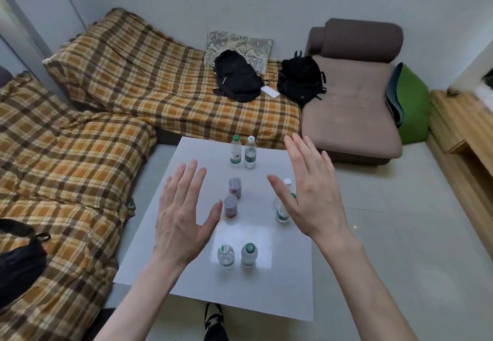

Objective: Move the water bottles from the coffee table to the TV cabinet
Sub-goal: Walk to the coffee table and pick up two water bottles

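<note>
Several water bottles stand in pairs on the white coffee table (288, 282). Two green-capped bottles (242, 152) are at the far edge. Two bottles with pinkish labels (232, 199) stand mid-table. Two more bottles (283, 211) on the right are partly hidden behind my right hand (310, 193). A near pair (238, 255) stands close to me. My left hand (182, 215) hovers above the table's left half with fingers spread. Both hands are empty and touch nothing.
A plaid-covered sofa (112, 95) wraps the left and back sides, with two black backpacks (237, 76) and a floral pillow on it. A brown chaise (349, 111) stands behind the table. A wooden cabinet (464, 137) runs along the right wall. A black bag (18, 258) lies at left.
</note>
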Demonstrator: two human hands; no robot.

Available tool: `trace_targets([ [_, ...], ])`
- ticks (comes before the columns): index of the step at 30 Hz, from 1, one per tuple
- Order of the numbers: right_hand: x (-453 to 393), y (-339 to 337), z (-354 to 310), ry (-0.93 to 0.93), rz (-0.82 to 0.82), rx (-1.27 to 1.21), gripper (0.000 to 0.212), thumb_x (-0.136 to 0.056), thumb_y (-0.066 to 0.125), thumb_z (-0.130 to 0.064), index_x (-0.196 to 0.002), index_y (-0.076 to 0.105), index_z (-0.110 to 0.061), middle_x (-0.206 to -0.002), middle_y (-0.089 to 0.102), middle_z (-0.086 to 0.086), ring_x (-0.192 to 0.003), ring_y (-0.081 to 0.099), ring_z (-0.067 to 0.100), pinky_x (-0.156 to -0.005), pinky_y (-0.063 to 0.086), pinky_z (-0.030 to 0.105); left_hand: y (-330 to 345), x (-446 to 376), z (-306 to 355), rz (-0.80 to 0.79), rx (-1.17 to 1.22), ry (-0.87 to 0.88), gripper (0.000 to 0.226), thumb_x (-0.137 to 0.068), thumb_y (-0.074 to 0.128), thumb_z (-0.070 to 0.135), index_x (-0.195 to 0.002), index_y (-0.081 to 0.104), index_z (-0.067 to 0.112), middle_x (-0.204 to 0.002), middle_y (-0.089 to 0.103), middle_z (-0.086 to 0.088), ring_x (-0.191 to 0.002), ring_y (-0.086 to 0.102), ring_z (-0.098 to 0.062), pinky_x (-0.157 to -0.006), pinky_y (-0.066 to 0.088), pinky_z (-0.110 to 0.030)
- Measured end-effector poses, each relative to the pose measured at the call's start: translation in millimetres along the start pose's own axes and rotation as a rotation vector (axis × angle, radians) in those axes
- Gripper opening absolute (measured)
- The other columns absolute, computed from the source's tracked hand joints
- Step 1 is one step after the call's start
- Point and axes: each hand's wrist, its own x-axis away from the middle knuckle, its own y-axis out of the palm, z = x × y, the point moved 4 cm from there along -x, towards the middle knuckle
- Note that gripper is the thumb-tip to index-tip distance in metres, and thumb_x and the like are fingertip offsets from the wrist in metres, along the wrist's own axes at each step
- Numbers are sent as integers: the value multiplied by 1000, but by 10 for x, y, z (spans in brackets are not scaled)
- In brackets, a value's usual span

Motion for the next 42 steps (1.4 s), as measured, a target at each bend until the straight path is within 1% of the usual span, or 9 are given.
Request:
trace_targets([
  [6, -311, 446, -27, 77, -85, 30, 71, -103, 30, -61, -161, 20, -21, -169, 22, -2, -158, 10, 14, -127, 15, 46, 412, -315, -436, -82, 43, 5, 67, -100, 53, 46, -155, 43, 8, -167, 34, -9, -159, 24, -26, -128, 22, -51],
  [14, -282, 1049, 20, 174, -226, 11, 72, -101, 26, -64, -162, 19, -24, -169, 21, -4, -158, 11, 15, -127, 13, 45, 1018, -341, -798, -206, 109, 15, 65, -98, 58, 43, -153, 46, 11, -167, 36, -5, -159, 25, -25, -126, 26, -52],
  [18, -237, 1420, 130, 195, -298, -15, 71, -101, 30, -62, -161, 22, -24, -168, 25, -3, -158, 13, 18, -126, 14, 46, 1346, -207, -934, -286, 137, -39, 63, -100, 54, 46, -153, 46, 12, -165, 39, -4, -157, 29, -25, -128, 24, -48],
  [21, -149, 1768, 216, 190, -379, -70, 69, -102, 33, -60, -160, 24, -24, -167, 27, -3, -158, 13, 19, -125, 14, 43, 1641, -77, -1043, -403, 165, -107, 62, -101, 52, 48, -153, 46, 15, -162, 44, -2, -155, 33, -26, -126, 28, -48],
  [24, -12, 2137, 304, 145, -488, -89, 69, -102, 34, -61, -159, 28, -23, -166, 29, -1, -157, 16, 21, -124, 20, 41, 1926, 104, -1115, -536, 191, -189, 60, -102, 47, 53, -153, 44, 21, -162, 45, 2, -154, 34, -22, -127, 21, -35],
  [26, 116, 2378, 356, 127, -564, -103, 70, -101, 35, -61, -159, 28, -22, -167, 29, 0, -157, 16, 22, -124, 22, 42, 2078, 246, -1104, -597, 201, -203, 57, -102, 50, 52, -150, 47, 22, -159, 48, 3, -151, 38, -22, -122, 20, -28],
  [30, 416, 2802, 406, 124, -710, -147, 69, -102, 46, -53, -160, 26, -21, -168, 26, 1, -157, 17, 22, -124, 23, 39, 2351, 579, -1081, -791, 187, -212, 58, -100, 55, 50, -149, 52, 17, -158, 50, -1, -149, 42, -23, -121, 34, -38],
  [35, 787, 3218, 391, 112, -893, -133, 72, -98, 58, -39, -160, 26, -20, -167, 26, 3, -154, 25, 25, -120, 30, 39, 2625, 927, -1119, -987, 136, -250, 63, -94, 62, 49, -149, 50, 19, -157, 48, 0, -148, 40, -23, -118, 34, -37],
  [42, 1052, 3494, 433, 147, -1006, -77, 72, -92, 67, -26, -156, 34, -22, -163, 34, 2, -140, 44, 28, -108, 43, 41, 2846, 1083, -1206, -1078, 112, -298, 59, -87, 71, 40, -141, 57, 22, -146, 56, 3, -136, 48, -24, -105, 44, -39],
])
